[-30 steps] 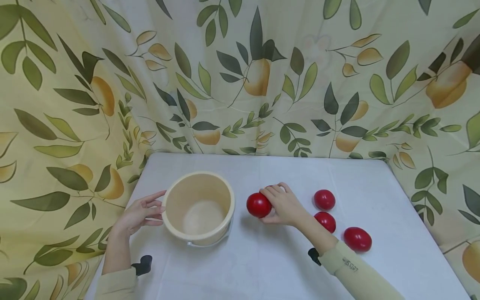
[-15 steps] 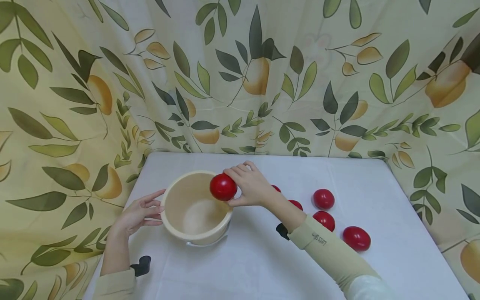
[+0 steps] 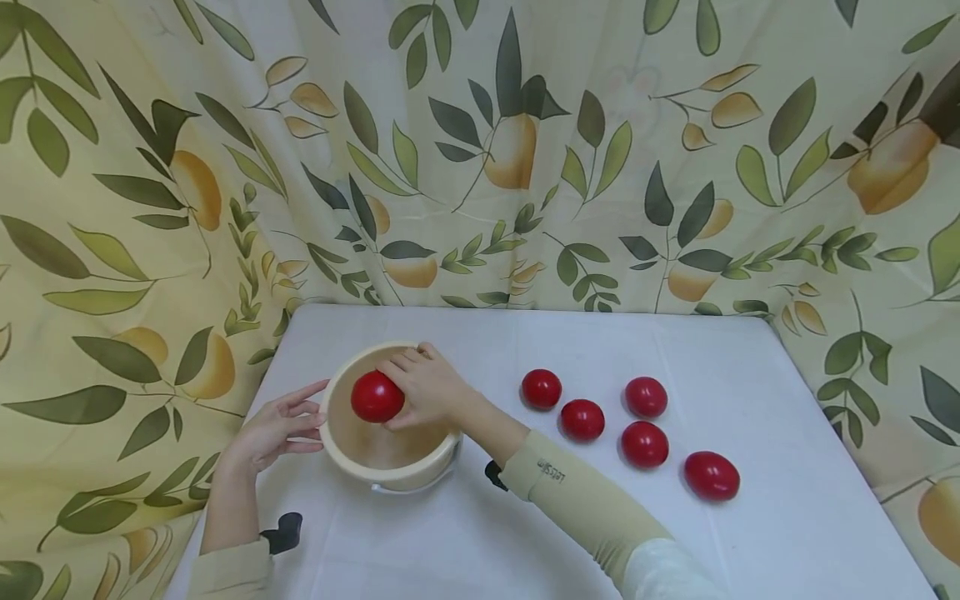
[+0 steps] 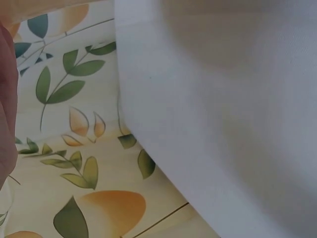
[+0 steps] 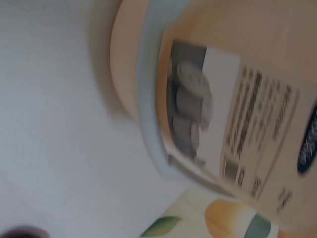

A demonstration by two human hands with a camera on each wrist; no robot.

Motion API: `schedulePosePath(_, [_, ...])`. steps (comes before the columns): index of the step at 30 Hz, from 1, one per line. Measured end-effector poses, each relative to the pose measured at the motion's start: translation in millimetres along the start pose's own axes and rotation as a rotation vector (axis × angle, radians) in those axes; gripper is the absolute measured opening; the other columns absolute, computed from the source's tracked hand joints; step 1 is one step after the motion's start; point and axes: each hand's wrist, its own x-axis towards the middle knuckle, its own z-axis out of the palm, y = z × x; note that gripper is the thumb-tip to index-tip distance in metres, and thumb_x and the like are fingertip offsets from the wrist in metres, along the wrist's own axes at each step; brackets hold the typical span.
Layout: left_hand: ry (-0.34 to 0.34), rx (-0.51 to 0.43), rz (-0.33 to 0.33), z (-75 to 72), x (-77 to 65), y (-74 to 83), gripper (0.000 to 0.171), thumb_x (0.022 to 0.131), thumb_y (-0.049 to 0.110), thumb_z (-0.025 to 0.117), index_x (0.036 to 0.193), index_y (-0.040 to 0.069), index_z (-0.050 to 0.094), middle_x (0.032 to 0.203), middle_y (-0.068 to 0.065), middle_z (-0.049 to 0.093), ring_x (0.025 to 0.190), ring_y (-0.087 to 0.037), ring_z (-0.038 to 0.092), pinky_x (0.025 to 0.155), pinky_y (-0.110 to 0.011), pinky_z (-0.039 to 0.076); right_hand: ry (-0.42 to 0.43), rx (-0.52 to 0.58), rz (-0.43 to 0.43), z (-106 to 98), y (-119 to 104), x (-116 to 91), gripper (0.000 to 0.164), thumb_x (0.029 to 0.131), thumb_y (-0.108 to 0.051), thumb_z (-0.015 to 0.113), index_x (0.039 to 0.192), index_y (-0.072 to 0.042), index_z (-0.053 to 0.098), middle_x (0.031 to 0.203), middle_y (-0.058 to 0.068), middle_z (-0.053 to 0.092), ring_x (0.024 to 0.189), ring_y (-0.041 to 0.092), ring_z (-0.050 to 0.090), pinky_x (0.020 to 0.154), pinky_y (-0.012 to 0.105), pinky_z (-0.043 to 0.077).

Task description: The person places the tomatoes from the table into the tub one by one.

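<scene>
A cream bucket (image 3: pixel 337 446) stands on the table, its pale handle (image 3: pixel 412 489) hanging down at the front. Inside its mouth, my right hand (image 3: pixel 427 387) grips a glossy red round thing that looks like a tomato (image 3: pixel 377 397), fingers over the top and thumb below. My left hand (image 3: pixel 281 429) has its fingers extended, the tips at the bucket's left rim. The right wrist view shows the bucket's outer wall with a printed label (image 5: pixel 257 129). Part of my left hand (image 4: pixel 7 109) edges into the left wrist view. Most of the bucket's floor is hidden.
Several more red tomato-like things lie loose right of the bucket, among them a near one (image 3: pixel 582 420) and a far-right one (image 3: pixel 712 476). A white cloth covers the table (image 3: pixel 480 533). A leaf-and-fruit patterned curtain (image 3: pixel 465 233) hangs behind and to the left.
My right hand has carried the red tomato-like thing leftward from over the table, past the bucket's right rim and into its mouth. My left hand has stayed at the left rim.
</scene>
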Motion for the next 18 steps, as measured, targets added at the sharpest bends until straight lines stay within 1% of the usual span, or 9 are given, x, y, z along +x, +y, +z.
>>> schedulePosePath(5, [0.01, 0.023, -0.008, 0.2, -1.7, 0.9, 0.067, 0.087, 0.009, 0.061, 0.143, 0.002, 0.024, 0.089, -0.001, 0.061, 0.077, -0.018, 0.066, 0.07, -0.036, 0.056, -0.139, 0.017, 0.046, 12.6, -15.0, 14.7, 0.076, 0.073, -0.059, 0.062, 0.135, -0.023, 0.038, 0.129, -0.002, 0.048, 0.118, 0.015, 0.039, 0.103, 0.038, 0.03])
schedulePosePath(9, [0.018, 0.036, -0.013, -0.4, -1.4, 1.2, 0.067, 0.088, 0.01, 0.06, 0.144, 0.004, 0.024, 0.09, 0.0, 0.061, 0.078, -0.018, 0.066, 0.071, -0.036, 0.056, -0.236, -0.009, 0.081, 20.1, -22.5, 23.3, 0.077, 0.073, -0.06, 0.062, 0.137, -0.027, 0.035, 0.129, -0.003, 0.047, 0.118, 0.015, 0.038, 0.103, 0.039, 0.03])
schedulePosePath(12, [0.016, 0.03, -0.015, -1.6, -1.5, 0.2, 0.067, 0.088, 0.01, 0.06, 0.144, 0.004, 0.023, 0.09, 0.001, 0.062, 0.078, -0.018, 0.066, 0.071, -0.036, 0.056, -0.282, -0.049, 0.087, 24.2, -25.3, 27.3, 0.077, 0.073, -0.062, 0.061, 0.137, -0.028, 0.035, 0.129, -0.004, 0.047, 0.118, 0.015, 0.038, 0.103, 0.038, 0.03])
schedulePosePath(15, [0.008, 0.012, -0.016, -2.5, -1.4, -0.7, 0.067, 0.088, 0.009, 0.06, 0.144, 0.004, 0.023, 0.09, 0.0, 0.062, 0.077, -0.017, 0.066, 0.071, -0.036, 0.056, -0.31, -0.083, 0.095, 27.6, -26.4, 29.2, 0.076, 0.074, -0.061, 0.061, 0.137, -0.029, 0.035, 0.13, -0.004, 0.046, 0.118, 0.015, 0.038, 0.104, 0.039, 0.029])
schedulePosePath(18, [0.002, -0.007, -0.016, -1.9, -0.5, -0.9, 0.068, 0.087, 0.008, 0.06, 0.144, 0.004, 0.023, 0.089, 0.001, 0.062, 0.077, -0.017, 0.066, 0.071, -0.036, 0.056, -0.34, -0.15, 0.102, 31.9, -26.9, 29.5, 0.076, 0.074, -0.063, 0.06, 0.137, -0.03, 0.034, 0.129, -0.005, 0.045, 0.118, 0.014, 0.038, 0.103, 0.037, 0.029])
